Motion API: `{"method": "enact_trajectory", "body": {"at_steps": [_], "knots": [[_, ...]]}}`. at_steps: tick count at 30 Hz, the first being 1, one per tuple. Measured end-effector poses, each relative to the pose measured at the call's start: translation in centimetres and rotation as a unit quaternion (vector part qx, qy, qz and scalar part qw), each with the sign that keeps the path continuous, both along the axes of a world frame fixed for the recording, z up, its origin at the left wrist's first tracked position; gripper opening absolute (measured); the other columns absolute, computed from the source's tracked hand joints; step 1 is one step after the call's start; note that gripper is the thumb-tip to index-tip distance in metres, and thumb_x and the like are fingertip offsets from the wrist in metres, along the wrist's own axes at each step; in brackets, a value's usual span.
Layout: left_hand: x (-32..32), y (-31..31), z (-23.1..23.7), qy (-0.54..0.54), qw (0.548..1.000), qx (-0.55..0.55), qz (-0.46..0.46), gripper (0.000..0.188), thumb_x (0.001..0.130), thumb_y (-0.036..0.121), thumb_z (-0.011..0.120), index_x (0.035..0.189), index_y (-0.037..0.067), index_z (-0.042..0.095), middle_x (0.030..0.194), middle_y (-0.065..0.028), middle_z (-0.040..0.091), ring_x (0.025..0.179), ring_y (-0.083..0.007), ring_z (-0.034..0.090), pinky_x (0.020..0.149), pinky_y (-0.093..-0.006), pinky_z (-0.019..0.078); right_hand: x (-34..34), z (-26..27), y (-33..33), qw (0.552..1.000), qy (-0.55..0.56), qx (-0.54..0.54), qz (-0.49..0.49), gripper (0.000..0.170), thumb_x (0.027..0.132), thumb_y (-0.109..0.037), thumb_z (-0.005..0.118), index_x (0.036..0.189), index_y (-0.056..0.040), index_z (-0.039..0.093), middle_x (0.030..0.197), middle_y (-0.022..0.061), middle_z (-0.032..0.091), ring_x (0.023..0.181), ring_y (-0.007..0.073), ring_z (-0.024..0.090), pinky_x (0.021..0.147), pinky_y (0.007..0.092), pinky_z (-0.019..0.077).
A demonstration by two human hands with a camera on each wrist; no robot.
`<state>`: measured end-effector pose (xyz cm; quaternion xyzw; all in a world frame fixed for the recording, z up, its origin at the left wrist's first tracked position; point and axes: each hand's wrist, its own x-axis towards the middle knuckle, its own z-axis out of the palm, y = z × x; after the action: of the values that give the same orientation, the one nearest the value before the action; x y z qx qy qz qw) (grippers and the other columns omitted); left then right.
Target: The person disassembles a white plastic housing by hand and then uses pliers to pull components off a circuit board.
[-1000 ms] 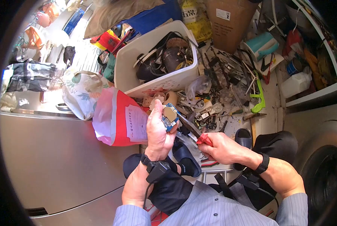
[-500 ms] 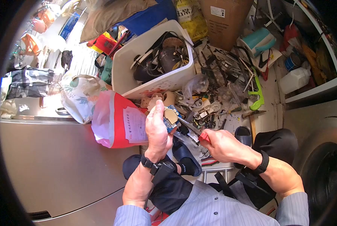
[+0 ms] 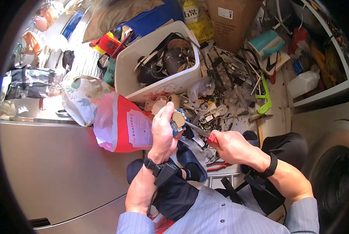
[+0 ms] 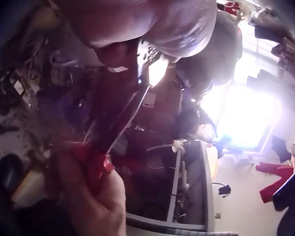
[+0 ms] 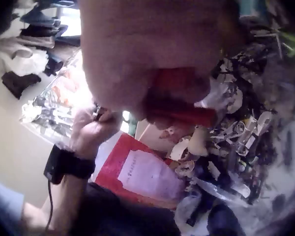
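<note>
In the head view the left hand (image 3: 162, 134) grips a small blue circuit board (image 3: 173, 128) with a flat tan piece (image 3: 178, 118) on its face. The right hand (image 3: 237, 147) holds a tool by its red handle (image 3: 212, 138); the narrow metal part (image 3: 196, 128) points left, its end at the board's right edge. Whether the tip touches the board I cannot tell. In the left wrist view the long metal blades (image 4: 130, 115) run from the red handle (image 4: 96, 164) up to the board (image 4: 146, 55). The right hand (image 5: 147, 59) covers most of the tool in the right wrist view.
A white bin (image 3: 159, 87) with cables and dark items stands ahead, a red and white bag (image 3: 129, 128) left of the hands. Loose parts and scrap (image 3: 225, 84) cover the floor. Red-handled pliers (image 3: 217, 166) lie below the right hand. A washing machine (image 3: 334, 128) stands at right.
The right hand has shifted slightly right and down from its place a second ago, still gripping the red handle. The left hand keeps hold of the board, nearly in place.
</note>
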<state>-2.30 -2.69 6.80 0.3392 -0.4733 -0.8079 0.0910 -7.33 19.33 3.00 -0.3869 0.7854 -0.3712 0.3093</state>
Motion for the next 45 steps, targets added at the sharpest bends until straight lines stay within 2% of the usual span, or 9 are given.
{"method": "enact_trajectory", "body": {"at_steps": [9, 10, 11, 17, 21, 24, 31, 43, 45], "knots": [[0.1, -0.8, -3.9, -0.008, 0.972, -0.229, -0.060, 0.029, 0.107, 0.033, 0.059, 0.101, 0.005, 0.066, 0.078, 0.0028, 0.066, 0.065, -0.0052, 0.059, 0.057, -0.0239, 0.0480, -0.3, 0.2, 0.0, 0.989, 0.140, 0.040, 0.007, 0.022, 0.082, -0.008, 0.059, 0.099, 0.0059, 0.057, 0.087, 0.0271, 0.067, 0.078, 0.0459, 0.068, 0.068, 0.0544, 0.0534], [-0.2, -0.5, -3.8, -0.018, 0.957, -0.285, -0.060, 0.036, 0.107, 0.035, 0.059, 0.091, 0.003, 0.063, 0.075, 0.0036, 0.057, 0.066, -0.0066, 0.049, 0.058, -0.0268, 0.0421, -0.4, 0.2, 0.0, 0.988, 0.147, 0.050, 0.002, 0.024, 0.081, -0.007, 0.060, 0.100, 0.0066, 0.057, 0.087, 0.0273, 0.067, 0.079, 0.0460, 0.068, 0.068, 0.0547, 0.0532], [-0.3, -0.3, -3.7, -0.027, 0.938, -0.340, -0.059, 0.045, 0.107, 0.038, 0.059, 0.082, 0.001, 0.060, 0.071, 0.0045, 0.049, 0.067, -0.0080, 0.038, 0.059, -0.0296, 0.0362, -0.5, 0.4, 0.0, 0.988, 0.147, 0.050, 0.000, 0.024, 0.081, -0.007, 0.060, 0.100, 0.0066, 0.057, 0.087, 0.0273, 0.067, 0.079, 0.0460, 0.068, 0.068, 0.0547, 0.0532], [-0.5, 0.1, -3.7, -0.052, 0.872, -0.480, -0.085, 0.050, 0.107, 0.044, 0.057, 0.082, 0.001, 0.059, 0.068, 0.0035, 0.046, 0.068, -0.0076, 0.038, 0.060, -0.0289, 0.0364, -0.8, -0.5, 0.1, 0.989, 0.129, 0.064, -0.011, 0.019, 0.093, -0.014, 0.059, 0.098, 0.0026, 0.053, 0.084, 0.0246, 0.062, 0.081, 0.0476, 0.063, 0.070, 0.0572, 0.0476], [-0.7, -0.3, -4.5, -0.046, 0.889, -0.446, -0.099, 0.049, 0.106, 0.044, 0.059, 0.081, 0.002, 0.059, 0.069, 0.0042, 0.047, 0.068, -0.0072, 0.039, 0.060, -0.0289, 0.0361, -0.7, -1.4, 0.6, 0.997, 0.057, 0.052, 0.008, 0.022, 0.093, -0.015, 0.060, 0.101, 0.0040, 0.055, 0.090, 0.0275, 0.064, 0.089, 0.0499, 0.064, 0.079, 0.0565, 0.0491], [-0.9, -1.3, -4.8, -0.018, 0.957, -0.276, -0.083, 0.035, 0.107, 0.041, 0.057, 0.093, 0.010, 0.066, 0.073, 0.0051, 0.061, 0.057, -0.0069, 0.053, 0.048, -0.0259, 0.0417, -1.4, -0.4, 0.8, 0.997, 0.012, 0.063, 0.031, 0.023, 0.091, -0.014, 0.058, 0.103, 0.0052, 0.059, 0.093, 0.0302, 0.067, 0.095, 0.0481, 0.066, 0.083, 0.0552, 0.0514], [-1.1, -2.7, -3.8, -0.052, 0.997, 0.049, 0.017, 0.028, 0.106, 0.039, 0.058, 0.094, 0.014, 0.064, 0.070, 0.0041, 0.060, 0.046, -0.0084, 0.048, 0.037, -0.0252, 0.0304, -2.6, 2.4, 1.9, 0.996, -0.060, 0.072, 0.003, 0.026, 0.093, -0.019, 0.061, 0.106, 0.0041, 0.063, 0.096, 0.0293, 0.070, 0.100, 0.0468, 0.067, 0.085, 0.0535, 0.0517], [-1.1, -1.3, -3.8, -0.060, 0.995, 0.007, -0.081, 0.036, 0.107, 0.040, 0.057, 0.101, 0.006, 0.068, 0.075, 0.0008, 0.062, 0.055, -0.0074, 0.055, 0.041, -0.0248, 0.0362, -2.6, 1.4, 1.2, 0.996, -0.038, 0.073, 0.040, 0.024, 0.093, -0.019, 0.060, 0.107, -0.0004, 0.064, 0.095, 0.0267, 0.069, 0.099, 0.0466, 0.065, 0.084, 0.0525, 0.0499], [-1.2, 0.1, -3.3, -0.080, 0.987, -0.122, -0.064, 0.037, 0.107, 0.041, 0.057, 0.099, 0.007, 0.069, 0.072, 0.0003, 0.064, 0.051, -0.0074, 0.054, 0.039, -0.0239, 0.0340, -2.4, 1.6, 1.4, 0.995, -0.033, 0.078, 0.053, 0.024, 0.094, -0.020, 0.060, 0.107, -0.0004, 0.064, 0.095, 0.0272, 0.069, 0.099, 0.0467, 0.065, 0.084, 0.0525, 0.0500]]}}
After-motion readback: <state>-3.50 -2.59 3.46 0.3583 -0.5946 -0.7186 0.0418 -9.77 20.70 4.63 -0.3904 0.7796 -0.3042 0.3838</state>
